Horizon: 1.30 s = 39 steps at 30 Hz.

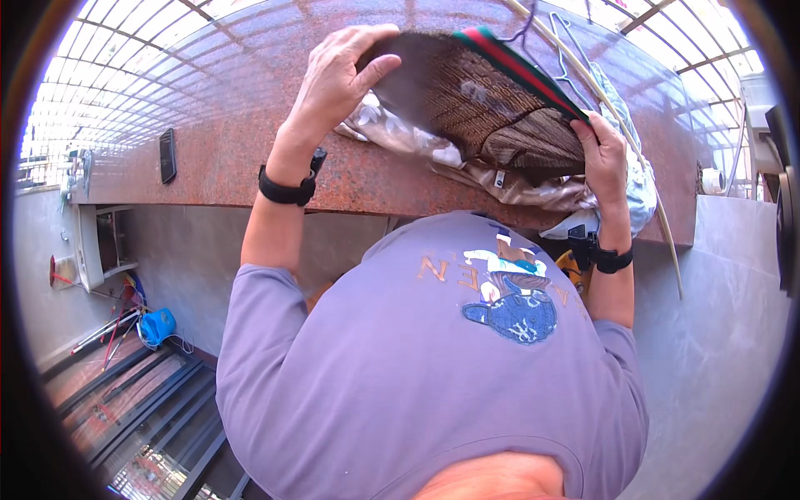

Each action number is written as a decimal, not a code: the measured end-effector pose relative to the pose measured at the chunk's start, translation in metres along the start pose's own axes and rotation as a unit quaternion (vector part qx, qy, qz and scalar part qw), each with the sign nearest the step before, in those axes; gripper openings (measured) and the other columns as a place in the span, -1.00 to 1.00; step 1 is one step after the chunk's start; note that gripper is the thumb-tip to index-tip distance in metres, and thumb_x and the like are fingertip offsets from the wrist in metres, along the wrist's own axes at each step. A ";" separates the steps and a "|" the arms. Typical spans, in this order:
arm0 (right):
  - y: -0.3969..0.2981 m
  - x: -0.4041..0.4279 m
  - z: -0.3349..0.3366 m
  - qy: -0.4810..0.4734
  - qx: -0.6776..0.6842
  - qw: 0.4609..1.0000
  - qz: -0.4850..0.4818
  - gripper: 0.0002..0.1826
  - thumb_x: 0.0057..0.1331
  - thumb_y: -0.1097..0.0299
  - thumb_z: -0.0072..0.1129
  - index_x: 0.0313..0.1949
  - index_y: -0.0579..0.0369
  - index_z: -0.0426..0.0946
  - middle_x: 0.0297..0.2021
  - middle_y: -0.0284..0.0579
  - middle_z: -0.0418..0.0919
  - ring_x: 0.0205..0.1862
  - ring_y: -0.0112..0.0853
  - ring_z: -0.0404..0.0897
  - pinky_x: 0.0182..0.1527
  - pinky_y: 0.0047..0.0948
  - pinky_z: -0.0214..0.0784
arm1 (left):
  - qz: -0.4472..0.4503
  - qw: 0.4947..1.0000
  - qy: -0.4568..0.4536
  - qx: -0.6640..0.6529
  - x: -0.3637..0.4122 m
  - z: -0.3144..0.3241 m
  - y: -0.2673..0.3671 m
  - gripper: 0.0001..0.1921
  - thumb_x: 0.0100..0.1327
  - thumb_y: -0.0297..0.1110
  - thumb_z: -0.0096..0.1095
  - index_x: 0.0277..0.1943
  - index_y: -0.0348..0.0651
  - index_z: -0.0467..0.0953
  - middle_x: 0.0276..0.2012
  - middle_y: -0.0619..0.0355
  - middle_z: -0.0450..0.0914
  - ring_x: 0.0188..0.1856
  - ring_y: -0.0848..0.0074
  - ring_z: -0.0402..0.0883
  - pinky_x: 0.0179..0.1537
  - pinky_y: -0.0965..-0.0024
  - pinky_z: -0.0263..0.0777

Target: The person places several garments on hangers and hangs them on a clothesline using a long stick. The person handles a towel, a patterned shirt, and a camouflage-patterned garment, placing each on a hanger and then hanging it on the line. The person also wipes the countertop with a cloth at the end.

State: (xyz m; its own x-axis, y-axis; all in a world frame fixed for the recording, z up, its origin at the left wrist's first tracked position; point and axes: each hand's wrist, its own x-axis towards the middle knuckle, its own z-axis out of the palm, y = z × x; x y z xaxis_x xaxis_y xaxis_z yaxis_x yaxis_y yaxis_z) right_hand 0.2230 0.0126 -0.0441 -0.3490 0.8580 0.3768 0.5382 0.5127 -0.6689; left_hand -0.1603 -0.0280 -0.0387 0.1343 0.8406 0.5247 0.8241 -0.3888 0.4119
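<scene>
A brown patterned garment [450, 81] with a green-and-red striped band [522, 75] is spread between my hands over a granite ledge. My left hand [350, 75] holds its left end, the thumb on the near side and the fingers behind the cloth. At the right end of the striped band, my right hand [601, 147] pinches the edge. Below the garment lies a crumpled white and beige floral cloth [412, 137], partly covered by it. Pale blue fabric [640, 194] hangs over the ledge's front edge, behind my right wrist.
A yellowish pole [669, 240] slants across the granite ledge [225, 169], beside a light blue hanger [565, 59] and a purple hanger [528, 31]. Farther left lies a dark phone-like object [167, 156]. Barred windows run behind. A blue bucket [156, 326] and several long handles stand low at left.
</scene>
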 end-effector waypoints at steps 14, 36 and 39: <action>-0.017 0.024 0.005 -0.091 -0.039 0.991 -0.089 -0.81 0.33 0.33 0.15 -0.19 0.21 0.51 -0.43 0.07 0.59 -0.37 -0.04 0.60 -0.30 -0.24 0.39 | -0.007 0.984 -0.093 -0.150 0.001 0.033 0.036 -0.84 0.27 -0.41 0.27 -0.17 -0.32 0.61 -0.37 0.12 0.52 -0.30 0.41 0.52 -0.21 0.42 0.39; -0.010 0.039 -0.006 -0.060 0.033 0.991 -0.115 -0.84 0.35 0.42 0.13 -0.16 0.24 0.54 -0.45 0.05 0.57 -0.44 -0.17 0.55 -0.29 -0.39 0.39 | 0.029 0.988 -0.105 -0.106 0.031 0.026 0.079 -0.74 0.27 -0.33 0.23 -0.01 -0.19 0.56 -0.16 -0.05 0.64 -0.11 0.10 0.62 -0.08 0.26 0.46; -0.015 0.046 -0.006 -0.068 0.037 0.990 -0.117 -0.84 0.35 0.40 0.14 -0.15 0.20 0.55 -0.44 0.05 0.58 -0.42 -0.09 0.56 -0.30 -0.35 0.39 | 0.031 0.985 -0.125 -0.115 0.039 0.029 0.071 -0.75 0.28 -0.34 0.23 -0.02 -0.22 0.56 -0.19 -0.07 0.65 -0.13 0.10 0.63 -0.09 0.28 0.46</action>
State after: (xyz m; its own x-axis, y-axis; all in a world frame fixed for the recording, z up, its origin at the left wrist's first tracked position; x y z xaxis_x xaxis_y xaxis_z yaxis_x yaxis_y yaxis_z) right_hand 0.2037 0.0441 -0.0127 -0.5597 0.7013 0.4414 0.3742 0.6892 -0.6205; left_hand -0.0802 -0.0120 -0.0104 0.3354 0.8681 0.3659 0.6678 -0.4930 0.5577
